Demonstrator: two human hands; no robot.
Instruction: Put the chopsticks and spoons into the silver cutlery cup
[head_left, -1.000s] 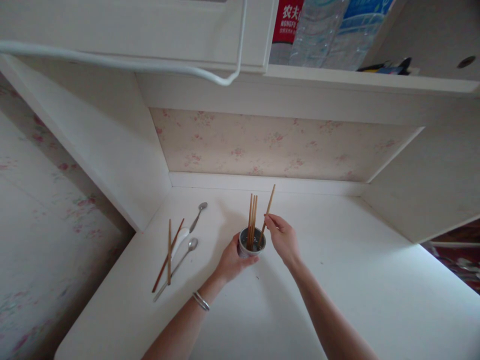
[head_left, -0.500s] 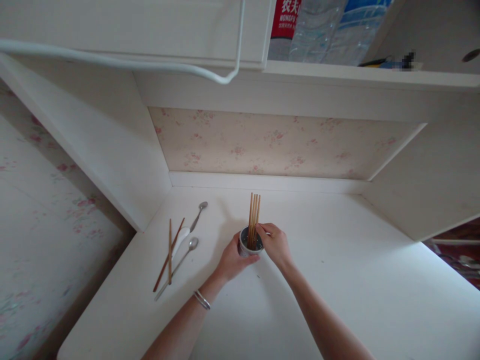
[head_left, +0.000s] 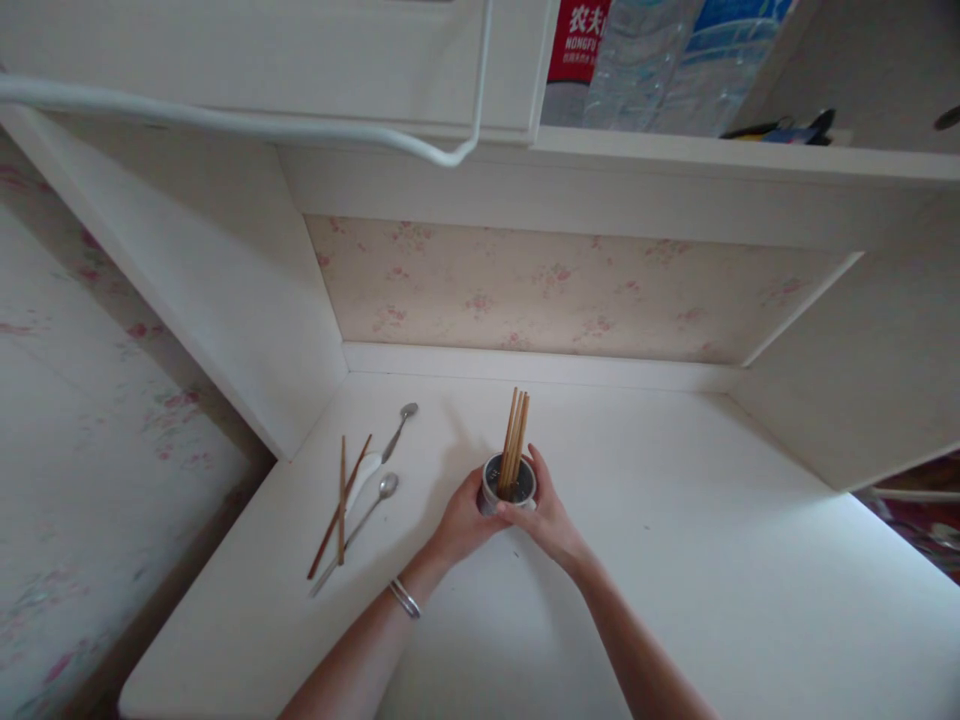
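Observation:
A small round cup (head_left: 489, 503) with a dark inside stands in the middle of the white table, held from both sides. My left hand (head_left: 461, 520) wraps its left side, and a silver bangle circles that wrist. Around the cup's right side curl the fingers of my right hand (head_left: 551, 515), its thumb across the near rim. Several light wooden chopsticks (head_left: 516, 435) rise out of the cup in a bunch, leaning slightly right. Their lower ends are hidden inside the cup.
Left of the cup lie two crossed chopsticks (head_left: 343, 500), a white spoon (head_left: 364, 480), and two metal spoons, one farther back (head_left: 400, 430), one nearer (head_left: 375, 510). A shelf with water bottles (head_left: 637, 70) overhangs the white table (head_left: 675, 600); a white cable (head_left: 300, 130) hangs at upper left.
My right hand has left the chopsticks and closed around the cup's right side. The chopsticks have shifted and now lean more to the right. My left hand stays on the cup.

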